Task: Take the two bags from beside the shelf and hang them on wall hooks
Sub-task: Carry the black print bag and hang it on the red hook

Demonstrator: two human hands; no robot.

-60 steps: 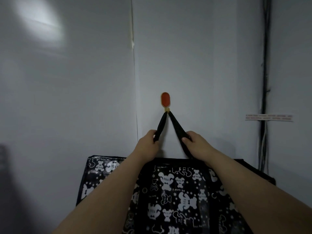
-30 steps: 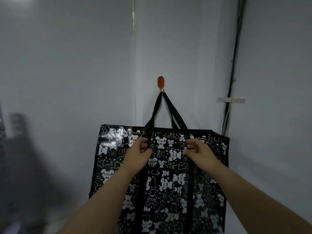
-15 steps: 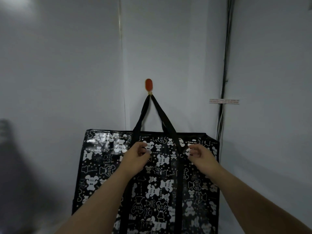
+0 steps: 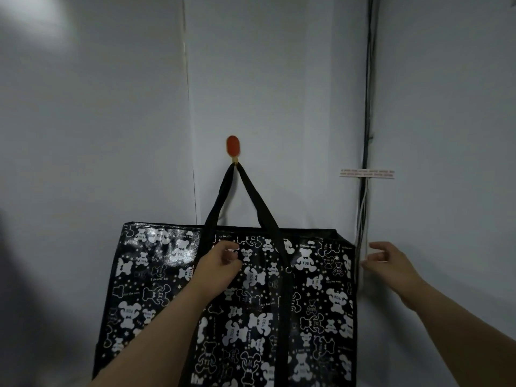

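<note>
- Just off frame centre, toward 11 o'clock, I see an orange hook (image 4: 233, 146) stuck on the pale wall (image 4: 111, 135).
- Black bag (image 4: 312, 297) with a white bear print hangs at 6 o'clock from the hook, flat against the wall. Its top edge is near level and its bottom runs out of frame.
- Black strap (image 4: 262, 202) is looped over the hook's peg, and its two legs spread down to the bag's top edge.
- Person's left hand (image 4: 220, 263) is on the bag's upper front, over the left leg of the strap, fingers curled in toward the fabric. I can't tell whether it's pinching or only touching.
- Person's right hand (image 4: 388, 261) is at 3 o'clock from the bag's top right corner, off the bag. Fingers are loosely bent, thumb apart, holding nothing.
- Dark cable bundle (image 4: 368, 107) runs vertically just beside the bag's right edge.
- Pale tape strip (image 4: 367, 173) crosses the cable bundle, roughly 3 o'clock from the hook.
- Vertical seam (image 4: 190, 135) in the wall sits near the hook at its 9 o'clock.
</note>
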